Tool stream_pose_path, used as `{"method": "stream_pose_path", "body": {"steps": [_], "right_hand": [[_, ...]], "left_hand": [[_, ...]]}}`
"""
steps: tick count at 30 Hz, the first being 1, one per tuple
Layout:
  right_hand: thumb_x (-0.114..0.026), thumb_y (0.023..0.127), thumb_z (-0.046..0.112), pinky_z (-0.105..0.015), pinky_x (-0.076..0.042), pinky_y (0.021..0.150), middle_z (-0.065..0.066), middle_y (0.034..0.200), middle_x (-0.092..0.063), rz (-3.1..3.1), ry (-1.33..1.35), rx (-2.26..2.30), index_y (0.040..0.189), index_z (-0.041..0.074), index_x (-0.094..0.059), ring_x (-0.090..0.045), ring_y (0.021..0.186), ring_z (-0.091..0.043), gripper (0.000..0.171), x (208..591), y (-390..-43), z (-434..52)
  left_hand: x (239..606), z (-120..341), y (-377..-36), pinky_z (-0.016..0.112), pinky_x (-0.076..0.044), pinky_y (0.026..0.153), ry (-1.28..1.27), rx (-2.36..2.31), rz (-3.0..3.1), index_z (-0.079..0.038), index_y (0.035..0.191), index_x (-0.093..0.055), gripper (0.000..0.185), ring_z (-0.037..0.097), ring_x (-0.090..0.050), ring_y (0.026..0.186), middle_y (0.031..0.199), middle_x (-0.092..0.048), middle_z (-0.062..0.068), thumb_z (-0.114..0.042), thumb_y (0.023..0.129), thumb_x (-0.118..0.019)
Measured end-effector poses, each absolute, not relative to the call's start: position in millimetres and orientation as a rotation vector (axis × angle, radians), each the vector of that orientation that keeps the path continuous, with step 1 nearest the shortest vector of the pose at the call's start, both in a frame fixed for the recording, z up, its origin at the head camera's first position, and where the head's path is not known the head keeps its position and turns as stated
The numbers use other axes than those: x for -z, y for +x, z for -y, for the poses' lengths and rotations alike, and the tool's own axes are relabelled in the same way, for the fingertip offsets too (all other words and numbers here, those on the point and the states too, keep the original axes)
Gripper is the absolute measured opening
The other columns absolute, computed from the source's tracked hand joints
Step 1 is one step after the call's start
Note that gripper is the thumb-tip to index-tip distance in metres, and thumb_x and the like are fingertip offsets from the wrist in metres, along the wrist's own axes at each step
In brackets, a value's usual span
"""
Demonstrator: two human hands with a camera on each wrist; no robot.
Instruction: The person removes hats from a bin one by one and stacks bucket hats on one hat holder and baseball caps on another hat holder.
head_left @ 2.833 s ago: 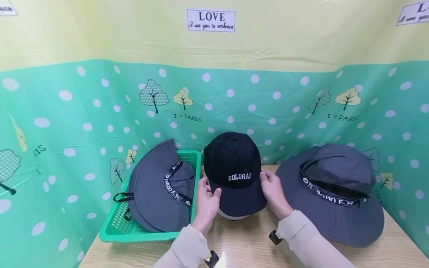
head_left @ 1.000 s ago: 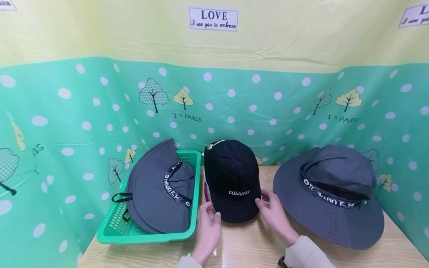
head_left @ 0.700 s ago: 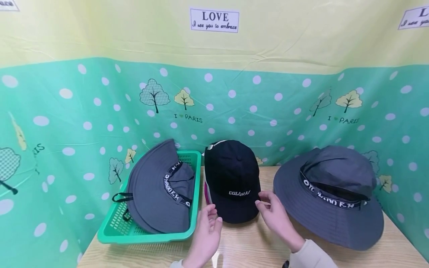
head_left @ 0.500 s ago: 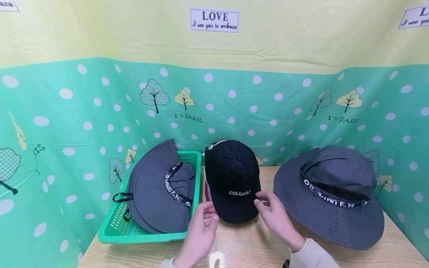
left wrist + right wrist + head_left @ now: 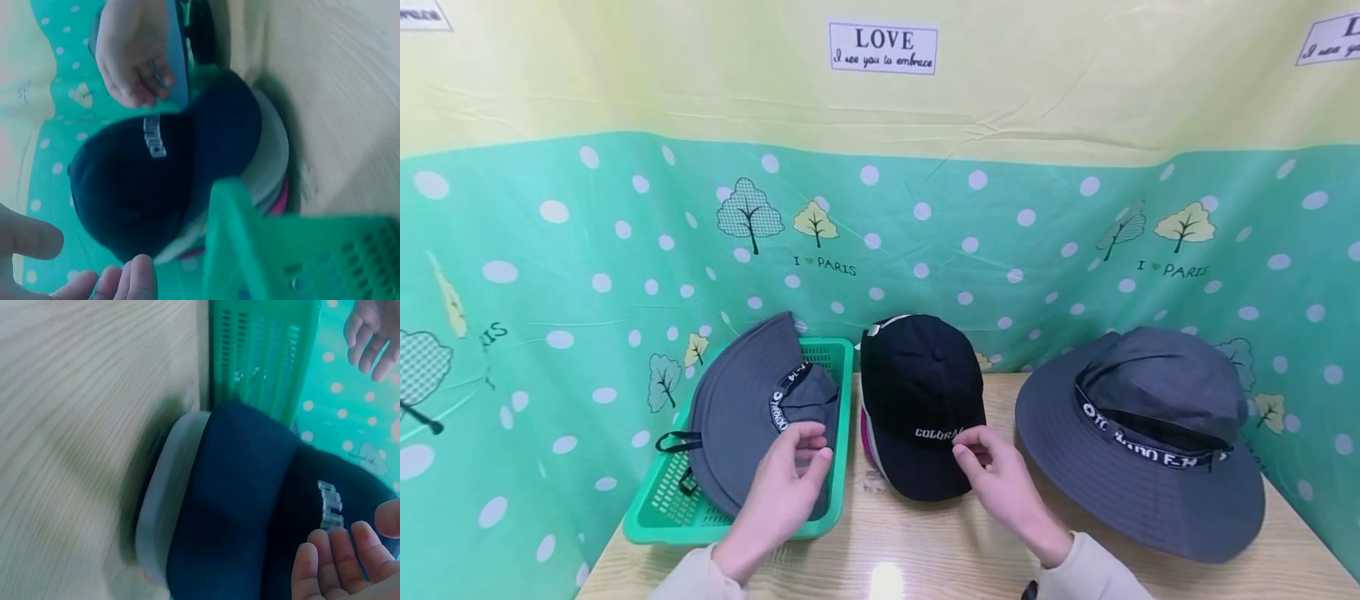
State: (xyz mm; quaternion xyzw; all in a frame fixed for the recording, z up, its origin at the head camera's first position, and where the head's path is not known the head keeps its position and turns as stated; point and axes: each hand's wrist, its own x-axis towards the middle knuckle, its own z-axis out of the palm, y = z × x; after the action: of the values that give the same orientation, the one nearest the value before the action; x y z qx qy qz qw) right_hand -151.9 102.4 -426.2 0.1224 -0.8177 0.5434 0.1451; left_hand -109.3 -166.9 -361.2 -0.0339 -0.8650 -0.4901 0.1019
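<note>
A black baseball cap (image 5: 925,392) with white lettering sits at the middle of the table, stacked over other caps whose pale brim (image 5: 169,494) and magenta edge (image 5: 281,199) peek out beneath. My right hand (image 5: 1009,487), fingers loosely bent and holding nothing, hovers by the right side of its brim. To the left, my left hand (image 5: 784,483) is over the green basket (image 5: 677,533) with its fingers relaxed and nothing in them. It partly covers the grey folded wide-brim hat (image 5: 737,408) that lies in the basket, its black cord hanging out on the left.
Another grey wide-brim hat (image 5: 1150,467) with a lettered black band stands on the right of the wooden table (image 5: 925,550). Behind everything hangs a green and yellow printed curtain (image 5: 925,225), close to the table's back edge.
Both hands have lowered the black cap onto the stack and let go of it. My left hand has then moved left over the basket, while the right has stayed near the brim.
</note>
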Motion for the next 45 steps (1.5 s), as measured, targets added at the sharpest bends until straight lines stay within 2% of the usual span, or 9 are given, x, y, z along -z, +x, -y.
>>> {"method": "stream_pose_path", "body": {"steps": [12,18,24,27,31,34,39,42,45], "right_hand": [[-0.065,0.09,0.008,-0.024,-0.05,0.072,0.004,0.087,-0.062,2.415,0.484,-1.687,0.096,0.011,-0.065,-0.059,0.077,-0.01,0.006,423.6,-149.6,-59.8],[-0.063,0.093,0.014,-0.023,-0.049,0.068,0.002,0.085,-0.061,2.43,0.571,-1.793,0.101,0.007,-0.063,-0.058,0.076,-0.011,0.011,423.2,-147.4,-38.3],[-0.06,0.094,0.018,-0.023,-0.049,0.066,0.003,0.084,-0.062,2.475,0.667,-1.806,0.103,0.006,-0.061,-0.057,0.073,-0.01,0.015,425.1,-147.5,-13.5],[-0.06,0.093,0.021,-0.023,-0.049,0.066,0.003,0.084,-0.062,2.511,0.677,-1.787,0.105,0.004,-0.06,-0.058,0.073,-0.009,0.021,425.5,-148.0,-2.4],[-0.061,0.093,0.027,-0.023,-0.049,0.067,0.003,0.083,-0.063,2.558,0.664,-1.773,0.115,-0.003,-0.056,-0.058,0.072,-0.007,0.038,427.2,-148.5,8.4],[-0.062,0.093,0.029,-0.024,-0.05,0.065,0.003,0.082,-0.064,2.583,0.653,-1.82,0.123,-0.008,-0.051,-0.063,0.067,-0.011,0.049,429.1,-148.1,15.6],[-0.062,0.093,0.02,-0.036,-0.055,0.055,-0.002,0.079,-0.064,2.558,0.584,-2.048,0.128,-0.009,-0.044,-0.065,0.058,-0.026,0.05,433.1,-147.3,24.8],[-0.061,0.093,0.013,-0.045,-0.054,0.05,-0.006,0.078,-0.062,2.524,0.532,-2.195,0.133,-0.011,-0.039,-0.064,0.052,-0.031,0.052,436.0,-146.3,29.0],[-0.059,0.094,0.01,-0.046,-0.054,0.048,-0.008,0.077,-0.06,2.489,0.52,-2.298,0.135,-0.012,-0.035,-0.063,0.049,-0.033,0.052,438.6,-143.9,32.7]], "left_hand": [[332.3,203.8,-123.4,0.037,-0.051,0.081,-0.108,1.18,2.751,-0.003,0.116,-0.057,0.027,0.02,-0.061,0.095,0.103,-0.061,0.007,-0.015,0.092,-0.062],[319.8,223.4,-142.0,0.042,-0.051,0.081,-0.143,0.991,2.818,0.001,0.117,-0.056,0.032,0.024,-0.062,0.093,0.104,-0.06,0.013,-0.018,0.092,-0.061],[318.3,251.8,-169.4,0.048,-0.049,0.084,-0.018,0.951,2.905,0.008,0.122,-0.051,0.041,0.035,-0.059,0.099,0.109,-0.06,0.023,-0.02,0.093,-0.059],[319.4,265.3,-182.1,0.05,-0.048,0.084,0.042,0.942,2.921,0.011,0.123,-0.049,0.042,0.04,-0.057,0.101,0.111,-0.058,0.027,-0.019,0.094,-0.058],[323.5,282.0,-198.0,0.052,-0.047,0.086,0.065,0.847,2.886,0.012,0.125,-0.048,0.044,0.043,-0.056,0.104,0.116,-0.056,0.031,-0.017,0.094,-0.056],[328.3,295.2,-208.1,0.056,-0.043,0.09,0.081,0.739,2.874,0.013,0.127,-0.048,0.047,0.047,-0.052,0.109,0.12,-0.054,0.033,-0.018,0.093,-0.056],[338.7,314.2,-222.2,0.058,-0.045,0.081,0.145,0.596,2.969,0.016,0.116,-0.051,0.049,0.051,-0.052,0.1,0.108,-0.054,0.036,-0.024,0.089,-0.062],[343.9,323.5,-229.6,0.052,-0.048,0.071,0.193,0.573,3.022,0.013,0.102,-0.055,0.044,0.046,-0.056,0.087,0.094,-0.057,0.032,-0.027,0.087,-0.065],[347.7,329.6,-233.9,0.048,-0.048,0.065,0.246,0.599,3.046,0.011,0.094,-0.057,0.04,0.041,-0.058,0.078,0.088,-0.059,0.028,-0.028,0.086,-0.066]]}}
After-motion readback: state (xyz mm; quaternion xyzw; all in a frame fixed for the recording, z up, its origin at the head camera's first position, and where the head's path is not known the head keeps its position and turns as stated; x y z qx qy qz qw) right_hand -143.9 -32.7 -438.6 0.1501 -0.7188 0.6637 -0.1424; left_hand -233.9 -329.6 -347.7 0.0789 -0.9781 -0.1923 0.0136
